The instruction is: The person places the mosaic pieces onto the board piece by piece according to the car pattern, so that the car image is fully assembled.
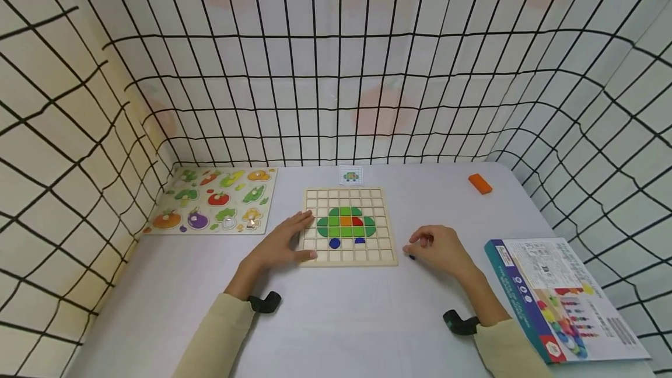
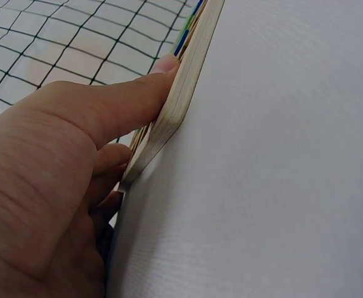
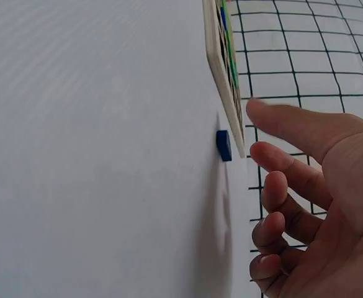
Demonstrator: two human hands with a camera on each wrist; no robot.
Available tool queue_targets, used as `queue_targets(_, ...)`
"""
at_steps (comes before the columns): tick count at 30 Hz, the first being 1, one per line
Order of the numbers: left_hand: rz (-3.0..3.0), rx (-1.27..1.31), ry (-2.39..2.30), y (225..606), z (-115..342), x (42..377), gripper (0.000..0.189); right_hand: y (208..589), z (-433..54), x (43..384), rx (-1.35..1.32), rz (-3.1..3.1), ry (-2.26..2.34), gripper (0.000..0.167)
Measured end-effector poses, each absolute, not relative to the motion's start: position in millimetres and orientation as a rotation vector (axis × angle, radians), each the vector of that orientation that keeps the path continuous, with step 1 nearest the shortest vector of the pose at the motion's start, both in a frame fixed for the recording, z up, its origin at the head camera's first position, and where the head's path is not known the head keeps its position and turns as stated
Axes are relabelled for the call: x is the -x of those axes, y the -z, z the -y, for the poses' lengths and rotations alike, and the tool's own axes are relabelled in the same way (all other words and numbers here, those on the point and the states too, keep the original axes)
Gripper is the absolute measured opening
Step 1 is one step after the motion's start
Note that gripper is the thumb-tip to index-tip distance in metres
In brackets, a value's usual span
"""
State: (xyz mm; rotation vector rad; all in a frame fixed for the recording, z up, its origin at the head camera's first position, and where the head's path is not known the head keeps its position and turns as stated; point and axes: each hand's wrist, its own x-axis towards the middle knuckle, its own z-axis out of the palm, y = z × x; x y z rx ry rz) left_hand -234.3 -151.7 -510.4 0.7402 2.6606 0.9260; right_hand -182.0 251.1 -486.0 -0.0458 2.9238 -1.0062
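Note:
A square wooden grid board (image 1: 391, 252) lies on the white table, with green, orange and red pieces forming a rounded shape (image 1: 334, 221). Below that shape sit a blue round (image 1: 335, 243) and a blue half-round piece (image 1: 359, 240). My left hand (image 1: 283, 242) rests on the board's left edge, fingers and thumb spread, the thumb (image 2: 138, 99) lying over its rim. To the right of the board my right hand (image 1: 438, 248) hovers by a small blue piece (image 3: 224, 146) lying on the table. Its thumb and index finger stand apart with nothing between them; the other fingers bend loosely.
Behind the board lies a small picture card (image 1: 350, 175). A vegetable puzzle board (image 1: 210, 200) is at the left and an orange block (image 1: 480, 184) at the back right. A printed box (image 1: 572, 302) occupies the right front. Black netting (image 1: 336, 74) encloses the back and sides.

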Motion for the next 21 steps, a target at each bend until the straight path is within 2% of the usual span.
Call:
queue_targets(5,-2.668,-0.748,-0.935,512,153,235,0.093,489,-259,178,-0.002,-2.900,0.943,0.039)
queue_targets(8,-2.672,-0.755,-0.943,511,153,234,0.093,491,-261,179,-0.025,-2.898,0.919,0.041)
queue_targets(16,-2.671,-0.759,-0.961,511,153,233,0.092,490,-264,182,0.042,-2.875,0.981,0.021)
queue_targets(21,-2.663,-0.758,-0.950,511,154,233,0.093,492,-263,185,0.100,-2.870,0.994,0.015)
